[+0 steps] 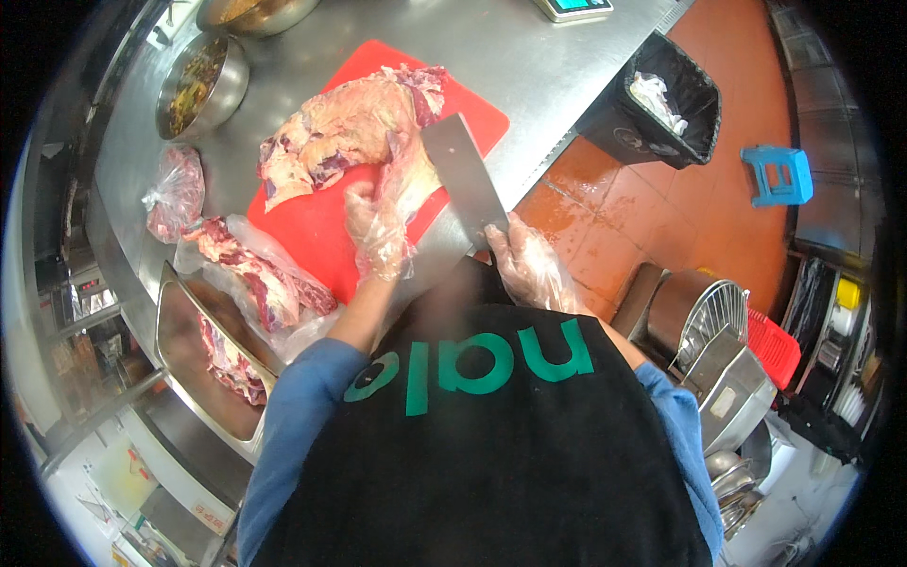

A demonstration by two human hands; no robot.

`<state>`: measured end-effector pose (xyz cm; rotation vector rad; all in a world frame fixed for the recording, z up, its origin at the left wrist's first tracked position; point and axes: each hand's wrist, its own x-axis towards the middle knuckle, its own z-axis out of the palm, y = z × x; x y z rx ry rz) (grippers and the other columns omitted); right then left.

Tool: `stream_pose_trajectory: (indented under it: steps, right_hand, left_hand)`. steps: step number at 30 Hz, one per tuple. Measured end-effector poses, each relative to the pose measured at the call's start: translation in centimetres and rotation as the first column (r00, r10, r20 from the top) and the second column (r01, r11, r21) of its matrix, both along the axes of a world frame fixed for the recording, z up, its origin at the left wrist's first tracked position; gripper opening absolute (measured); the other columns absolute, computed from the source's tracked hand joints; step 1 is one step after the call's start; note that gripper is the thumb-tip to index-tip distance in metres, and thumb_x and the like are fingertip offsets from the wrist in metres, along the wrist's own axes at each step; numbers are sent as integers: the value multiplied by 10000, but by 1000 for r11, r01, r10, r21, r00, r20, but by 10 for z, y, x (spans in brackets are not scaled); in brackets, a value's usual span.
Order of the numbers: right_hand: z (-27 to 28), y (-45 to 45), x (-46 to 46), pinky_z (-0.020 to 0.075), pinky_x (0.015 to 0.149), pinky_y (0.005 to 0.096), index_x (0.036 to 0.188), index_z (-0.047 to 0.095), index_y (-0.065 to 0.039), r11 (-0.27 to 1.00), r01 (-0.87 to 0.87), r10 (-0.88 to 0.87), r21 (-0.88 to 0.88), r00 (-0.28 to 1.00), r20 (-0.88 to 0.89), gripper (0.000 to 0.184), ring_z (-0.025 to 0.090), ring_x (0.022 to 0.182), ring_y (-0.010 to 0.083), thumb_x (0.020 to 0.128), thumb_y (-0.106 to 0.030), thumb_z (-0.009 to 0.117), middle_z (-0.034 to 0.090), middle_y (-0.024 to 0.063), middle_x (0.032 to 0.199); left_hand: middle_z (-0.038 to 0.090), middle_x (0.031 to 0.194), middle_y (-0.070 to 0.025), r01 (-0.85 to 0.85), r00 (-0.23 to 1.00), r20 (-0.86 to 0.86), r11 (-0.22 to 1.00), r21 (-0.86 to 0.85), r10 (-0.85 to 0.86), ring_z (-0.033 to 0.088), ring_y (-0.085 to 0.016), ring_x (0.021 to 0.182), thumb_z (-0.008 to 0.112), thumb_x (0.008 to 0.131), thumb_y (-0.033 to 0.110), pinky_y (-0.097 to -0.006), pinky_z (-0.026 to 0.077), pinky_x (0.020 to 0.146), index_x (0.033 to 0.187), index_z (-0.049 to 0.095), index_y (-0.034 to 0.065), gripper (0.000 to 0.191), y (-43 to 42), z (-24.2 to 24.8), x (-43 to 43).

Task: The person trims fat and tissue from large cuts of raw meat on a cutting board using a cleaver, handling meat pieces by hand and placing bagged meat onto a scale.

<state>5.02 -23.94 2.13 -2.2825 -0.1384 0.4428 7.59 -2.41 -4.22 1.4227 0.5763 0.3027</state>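
Note:
A large slab of raw meat (347, 124) with a thick layer of fat lies across a red cutting board (305, 230). In a clear plastic glove, my left hand (379, 227) grips the slab's near end, its fingers laid along the fat. My right hand (535, 273), gloved too, holds the handle of a cleaver (464, 170). The broad blade stands beside the slab's right side, over the board's edge; whether it touches the meat I cannot tell.
On the steel table (305, 53) are a bagged piece of meat (177, 191), a meat strip (258, 273) on plastic, and a steel bowl (230, 92) of food. A steel pan (212, 418) holds more meat. Right, on the tiled floor, stand a lined bin (616, 135) and a blue stool (779, 177).

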Motion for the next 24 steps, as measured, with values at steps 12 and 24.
stream_pose_trajectory:
  steps: [12,24]
  right_hand:
    - [-13,-3,-7,457,867,456,1209,566,-30,999,32,-30,35,997,-76,369,588,1038,437,989,-306,457,644,264,1046]
    - [12,-1,-12,502,720,534,1223,471,41,998,-54,55,-16,998,44,382,628,799,465,983,-257,478,635,310,865]
  left_hand:
    - [660,698,-184,384,880,-449,791,476,-157,645,-269,643,626,864,351,-418,481,633,825,689,-5,364,-7,43,79]
    - [583,662,-88,51,988,-131,972,-229,-83,561,-159,502,626,892,135,-261,434,441,1012,560,53,160,-4,24,12]
